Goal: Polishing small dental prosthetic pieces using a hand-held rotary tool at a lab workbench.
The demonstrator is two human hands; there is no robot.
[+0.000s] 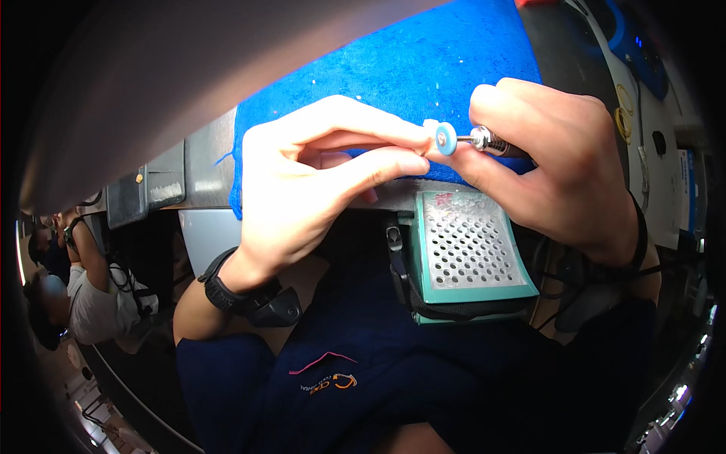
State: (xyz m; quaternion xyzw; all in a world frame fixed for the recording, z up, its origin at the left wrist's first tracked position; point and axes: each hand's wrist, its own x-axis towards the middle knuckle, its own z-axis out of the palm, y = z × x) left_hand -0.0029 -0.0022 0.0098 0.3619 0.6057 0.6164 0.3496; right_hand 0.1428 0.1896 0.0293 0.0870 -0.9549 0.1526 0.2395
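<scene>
My right hand (563,147) is wrapped round a rotary handpiece (495,141) with a metal nose. On its thin shank sits a small blue polishing wheel (446,139), pointing left. My left hand (291,170) pinches a small whitish piece (430,124) between thumb and fingertips, right against or just beside the wheel; whether they touch I cannot tell. Much of the piece is hidden by the fingers and the wheel. Both hands meet above the near edge of a blue towel (378,68). Below them is a teal box with a perforated metal plate (473,253).
A large blurred grey shape (189,91) covers the upper left. A dark tray (127,197) lies at the left of the bench. Another person (106,303) sits farther left. Cables and a yellow loop (623,125) are at the right, near a blue device (639,45).
</scene>
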